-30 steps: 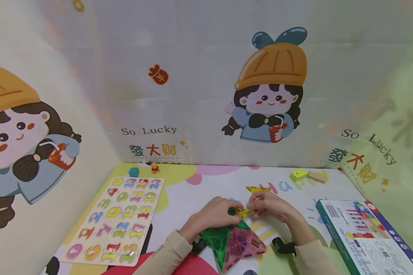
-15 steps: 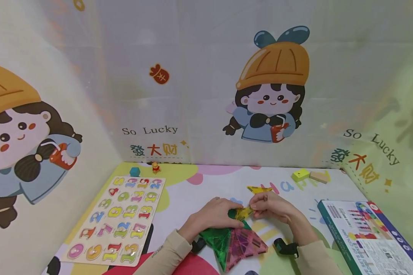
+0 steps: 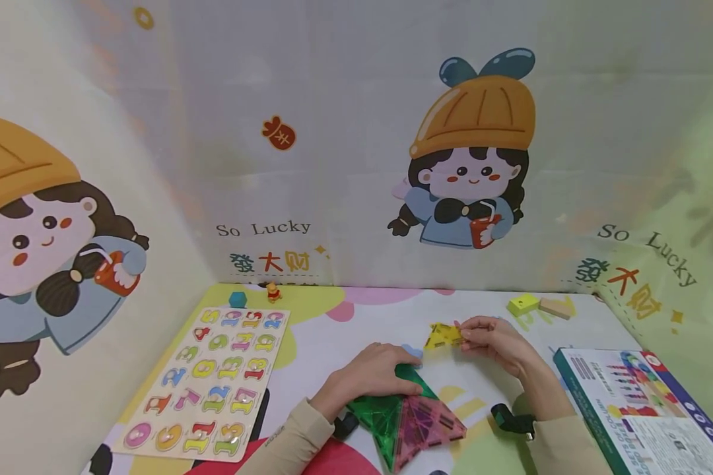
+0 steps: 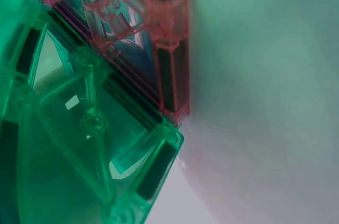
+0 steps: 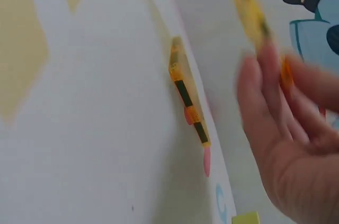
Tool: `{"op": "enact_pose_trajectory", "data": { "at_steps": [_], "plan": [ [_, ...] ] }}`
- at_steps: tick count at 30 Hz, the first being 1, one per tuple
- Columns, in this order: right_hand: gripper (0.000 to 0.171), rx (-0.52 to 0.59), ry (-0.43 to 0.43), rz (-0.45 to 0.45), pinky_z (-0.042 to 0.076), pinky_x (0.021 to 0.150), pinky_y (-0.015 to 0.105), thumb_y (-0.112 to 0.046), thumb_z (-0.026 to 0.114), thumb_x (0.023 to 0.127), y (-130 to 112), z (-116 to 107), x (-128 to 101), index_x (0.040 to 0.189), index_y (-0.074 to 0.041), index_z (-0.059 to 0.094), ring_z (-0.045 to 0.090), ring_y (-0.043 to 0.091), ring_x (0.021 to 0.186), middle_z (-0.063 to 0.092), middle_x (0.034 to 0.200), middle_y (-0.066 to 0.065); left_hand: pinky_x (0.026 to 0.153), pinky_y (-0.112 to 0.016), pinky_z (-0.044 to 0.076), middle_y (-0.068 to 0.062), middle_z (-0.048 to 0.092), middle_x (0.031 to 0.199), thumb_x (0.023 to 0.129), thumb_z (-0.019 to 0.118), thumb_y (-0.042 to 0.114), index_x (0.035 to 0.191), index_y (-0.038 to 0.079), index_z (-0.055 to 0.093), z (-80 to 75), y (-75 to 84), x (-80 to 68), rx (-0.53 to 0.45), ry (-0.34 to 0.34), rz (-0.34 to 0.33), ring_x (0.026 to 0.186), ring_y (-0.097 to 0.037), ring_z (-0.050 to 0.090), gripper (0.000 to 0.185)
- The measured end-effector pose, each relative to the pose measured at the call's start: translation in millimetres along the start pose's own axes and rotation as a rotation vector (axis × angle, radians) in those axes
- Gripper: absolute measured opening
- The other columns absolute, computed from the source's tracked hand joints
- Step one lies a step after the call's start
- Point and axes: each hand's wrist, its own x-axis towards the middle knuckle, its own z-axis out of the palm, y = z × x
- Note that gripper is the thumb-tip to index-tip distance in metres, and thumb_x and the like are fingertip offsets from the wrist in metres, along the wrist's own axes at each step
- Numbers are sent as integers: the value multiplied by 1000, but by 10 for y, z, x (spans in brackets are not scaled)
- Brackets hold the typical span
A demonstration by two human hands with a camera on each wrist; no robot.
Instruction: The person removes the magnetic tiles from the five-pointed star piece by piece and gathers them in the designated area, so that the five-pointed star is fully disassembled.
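My left hand (image 3: 373,373) grips a built shape of see-through magnetic tiles, its thumb and fingers around the far green point. Green tiles (image 3: 373,414) form the shape's left side and pink tiles (image 3: 432,425) its right. Close up in the left wrist view, a green tile (image 4: 69,150) meets a pink tile (image 4: 172,70) along an edge. Between thumb and fingertips, my right hand (image 3: 502,344) pinches a yellow triangular magnetic tile (image 5: 248,9), raised and blurred in the right wrist view. A second yellow tile (image 5: 185,94) lies on the table there, beyond the fingers.
A wooden number puzzle board (image 3: 204,389) lies at left, with a teal block (image 3: 237,299) and small bear figure (image 3: 273,293) behind it. At the back right are a yellow block (image 3: 523,304) and a wooden block (image 3: 556,308). A printed box (image 3: 642,409) lies at right.
My right hand has moved away from my left hand, to the right and farther back, taking the yellow tile with it. My left hand has stayed on the green and pink shape.
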Motion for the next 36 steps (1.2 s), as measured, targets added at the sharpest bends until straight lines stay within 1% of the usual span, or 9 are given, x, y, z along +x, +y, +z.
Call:
{"op": "enact_pose_trajectory", "data": {
  "at_steps": [5, 9, 13, 18, 23, 26, 29, 33, 36],
  "plan": [
    [33, 5, 278, -25, 59, 81, 28, -12, 58, 100, -24, -78, 40, 125, 9, 52, 73, 13, 81, 71, 90, 0, 102, -33, 46, 15, 68, 123, 90, 62, 58, 124, 31, 70, 29, 46, 15, 21, -4, 58, 118, -4, 59, 43],
    [41, -82, 378, -6, 55, 69, 21, -18, 59, 100, 10, -123, 212, 129, 9, 49, 75, 16, 83, 72, 89, 2, 102, -31, 46, 15, 68, 121, 91, 63, 55, 120, 31, 72, 16, 62, 4, -5, -18, 82, 118, -3, 59, 39],
    [37, -158, 464, 40, 44, 54, 25, -19, 59, 100, 52, -160, 335, 127, 6, 52, 75, 17, 80, 72, 84, 2, 104, -30, 45, 15, 66, 123, 91, 64, 51, 121, 30, 71, -5, 56, -10, -51, -49, 113, 121, -3, 57, 37],
    [37, -253, 558, 55, 53, 64, 21, -18, 59, 100, 52, -145, 354, 130, 4, 55, 70, 14, 80, 69, 101, 11, 105, -30, 44, 17, 64, 125, 93, 64, 48, 122, 31, 69, -42, 40, -52, -95, -83, 125, 122, -2, 56, 34],
    [36, -369, 609, 63, 56, 74, 21, -19, 57, 100, -10, -107, 308, 130, 1, 57, 67, 17, 83, 63, 118, 21, 106, -30, 44, 17, 64, 126, 93, 64, 45, 122, 31, 69, -95, 27, -92, -127, -91, 137, 122, -2, 55, 32],
    [36, -410, 575, 56, 56, 75, 26, -20, 57, 100, -70, -66, 256, 129, 1, 58, 66, 24, 83, 63, 117, 23, 106, -30, 44, 18, 63, 126, 92, 66, 40, 121, 32, 69, -131, 17, -112, -134, -93, 137, 122, -1, 55, 30],
    [36, -458, 461, 24, 57, 76, 31, -20, 58, 99, -124, 21, 185, 127, 3, 59, 67, 25, 83, 66, 113, 24, 106, -31, 44, 18, 63, 127, 89, 68, 35, 119, 33, 70, -159, 9, -122, -128, -97, 127, 122, -1, 55, 31],
    [31, -552, 144, -14, 57, 74, 35, -16, 62, 96, -142, 216, 91, 117, 6, 63, 67, 22, 79, 70, 100, 23, 105, -32, 45, 18, 64, 125, 86, 69, 33, 116, 33, 71, -180, 14, -122, -83, -90, 115, 121, -2, 55, 31],
    [24, -623, -105, -10, 56, 71, 34, -14, 63, 93, -118, 379, 34, 109, 4, 68, 64, 19, 76, 70, 89, 16, 104, -33, 45, 17, 65, 124, 85, 69, 33, 114, 33, 72, -185, 35, -115, -31, -71, 114, 120, -2, 56, 29]
  ]
}}
